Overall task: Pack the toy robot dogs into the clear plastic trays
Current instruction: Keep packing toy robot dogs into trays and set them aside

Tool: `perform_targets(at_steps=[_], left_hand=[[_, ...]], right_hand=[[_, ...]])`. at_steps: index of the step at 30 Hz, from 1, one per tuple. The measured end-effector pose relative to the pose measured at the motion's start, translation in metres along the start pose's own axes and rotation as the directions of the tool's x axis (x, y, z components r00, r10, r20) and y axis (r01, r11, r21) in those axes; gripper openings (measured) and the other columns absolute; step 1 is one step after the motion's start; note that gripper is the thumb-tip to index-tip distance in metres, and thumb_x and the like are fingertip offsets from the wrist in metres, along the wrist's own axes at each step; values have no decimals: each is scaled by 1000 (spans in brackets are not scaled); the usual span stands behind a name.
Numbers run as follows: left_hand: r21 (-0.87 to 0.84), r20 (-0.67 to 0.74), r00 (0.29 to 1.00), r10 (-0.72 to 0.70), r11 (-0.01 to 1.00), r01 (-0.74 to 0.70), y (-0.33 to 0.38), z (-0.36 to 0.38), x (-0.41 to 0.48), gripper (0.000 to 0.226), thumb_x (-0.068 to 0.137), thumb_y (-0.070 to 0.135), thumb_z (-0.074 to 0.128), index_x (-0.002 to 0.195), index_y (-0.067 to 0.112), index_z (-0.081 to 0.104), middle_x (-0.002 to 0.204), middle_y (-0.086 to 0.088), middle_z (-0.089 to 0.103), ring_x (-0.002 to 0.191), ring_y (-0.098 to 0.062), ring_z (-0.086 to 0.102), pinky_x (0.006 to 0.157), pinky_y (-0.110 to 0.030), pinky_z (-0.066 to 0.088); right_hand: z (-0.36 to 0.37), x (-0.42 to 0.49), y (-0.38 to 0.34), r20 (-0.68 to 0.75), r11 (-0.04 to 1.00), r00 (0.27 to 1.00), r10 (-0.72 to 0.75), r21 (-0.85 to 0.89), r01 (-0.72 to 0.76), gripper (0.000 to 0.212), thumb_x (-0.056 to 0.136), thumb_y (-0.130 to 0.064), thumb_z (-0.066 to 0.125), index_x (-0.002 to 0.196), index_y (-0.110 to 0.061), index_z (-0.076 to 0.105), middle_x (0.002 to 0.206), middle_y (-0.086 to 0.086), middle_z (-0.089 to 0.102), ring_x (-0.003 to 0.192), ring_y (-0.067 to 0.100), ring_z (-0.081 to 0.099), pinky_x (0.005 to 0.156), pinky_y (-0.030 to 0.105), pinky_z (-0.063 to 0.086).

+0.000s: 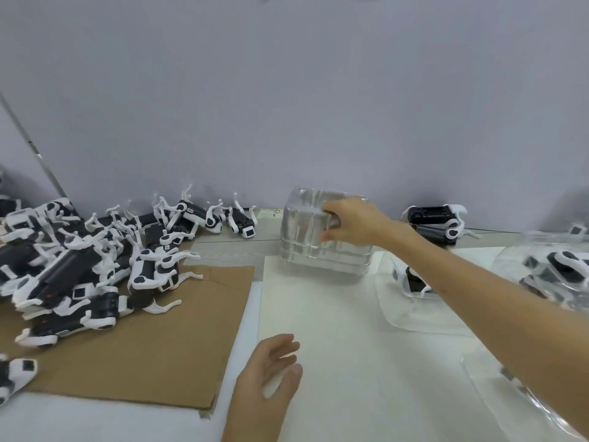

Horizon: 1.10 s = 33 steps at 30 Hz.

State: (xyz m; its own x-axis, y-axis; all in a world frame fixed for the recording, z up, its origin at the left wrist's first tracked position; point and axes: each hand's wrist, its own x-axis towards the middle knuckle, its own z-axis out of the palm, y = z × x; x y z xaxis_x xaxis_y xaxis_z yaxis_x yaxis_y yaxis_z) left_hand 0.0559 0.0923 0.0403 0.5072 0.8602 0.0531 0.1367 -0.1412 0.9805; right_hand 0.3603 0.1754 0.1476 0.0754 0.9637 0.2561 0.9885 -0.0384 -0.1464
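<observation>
Head cam's showing me the right hand [350, 223] curling its fingers [331, 232] round what looks like stacked clear plastic trays [306, 253] far centre, left hand [271, 374] hovering loosely spread, toy robot dogs [79, 266] lying heaped on cardboard [153, 346] at left.

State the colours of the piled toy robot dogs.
The toy robot dogs are black and white; head view.

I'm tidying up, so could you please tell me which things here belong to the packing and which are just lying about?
For the job: pile of toy robot dogs; clear tray stack, gripped by the right hand; filled trays.
Lying about: cardboard sheet; white board.
</observation>
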Motion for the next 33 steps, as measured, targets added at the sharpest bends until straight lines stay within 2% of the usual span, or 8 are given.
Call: perform_targets(at_steps=[4,8,11,15,21,25,29,33], left_hand=[[-307,-26,982,-188,936,171,15,-4,19,33,83,11,73,112,21,62,100,1,77,88,-17,75,73,-24,55],[-342,-113,990,-84,939,41,55,-10,49,39,77,36,73,113,27,61,105,4,74,87,-12,73,77,-31,54],[-352,-153,988,23,933,-76,87,-10,76,33,81,37,79,106,18,69,95,-3,72,81,-18,69,81,-38,50],[-411,-168,985,50,904,-116,100,-2,92,46,71,30,87,104,2,72,106,-34,66,104,-52,62,96,-60,51],[-444,-104,994,44,892,-86,81,11,103,25,90,16,69,112,6,71,108,-16,74,108,-37,68,95,-58,53],[-424,-161,984,75,895,-138,72,15,108,19,92,17,66,108,10,73,103,-11,76,101,-31,72,84,-46,60],[-375,-195,977,91,913,-160,68,16,113,9,93,15,67,98,17,74,92,-3,78,87,-21,75,66,-29,57],[-357,-197,974,113,917,-179,73,10,113,10,92,14,67,99,17,74,94,0,78,90,-18,75,76,-30,58]], right_hand=[[-30,-10,-27,-75,957,996,39,291,-16,28,78,-45,79,83,-25,61,70,-7,61,65,13,56,62,34,47],[-51,-31,-60,-212,856,973,88,516,35,23,77,-42,80,75,-31,60,54,-23,49,50,-2,45,51,10,34],[-44,-51,-76,-249,749,952,175,662,35,25,76,-42,81,80,-23,66,58,-14,51,52,4,44,50,17,36],[-20,-76,-84,-229,527,935,272,848,54,16,81,-32,80,91,-22,71,79,1,73,71,23,68,68,34,57],[8,-80,-82,-242,395,907,346,914,93,8,85,-27,78,89,-26,71,62,-21,63,54,-2,58,51,9,42],[14,-78,-81,-192,332,910,368,941,65,7,84,-24,79,89,-25,73,65,-15,68,56,2,63,52,13,46],[15,-78,-77,-131,298,909,396,955,8,11,84,-28,79,94,-26,75,90,12,75,87,41,69,74,54,58],[10,-78,-71,-107,259,897,428,966,-8,18,79,-30,82,93,-21,76,86,1,76,79,18,74,66,31,58]])
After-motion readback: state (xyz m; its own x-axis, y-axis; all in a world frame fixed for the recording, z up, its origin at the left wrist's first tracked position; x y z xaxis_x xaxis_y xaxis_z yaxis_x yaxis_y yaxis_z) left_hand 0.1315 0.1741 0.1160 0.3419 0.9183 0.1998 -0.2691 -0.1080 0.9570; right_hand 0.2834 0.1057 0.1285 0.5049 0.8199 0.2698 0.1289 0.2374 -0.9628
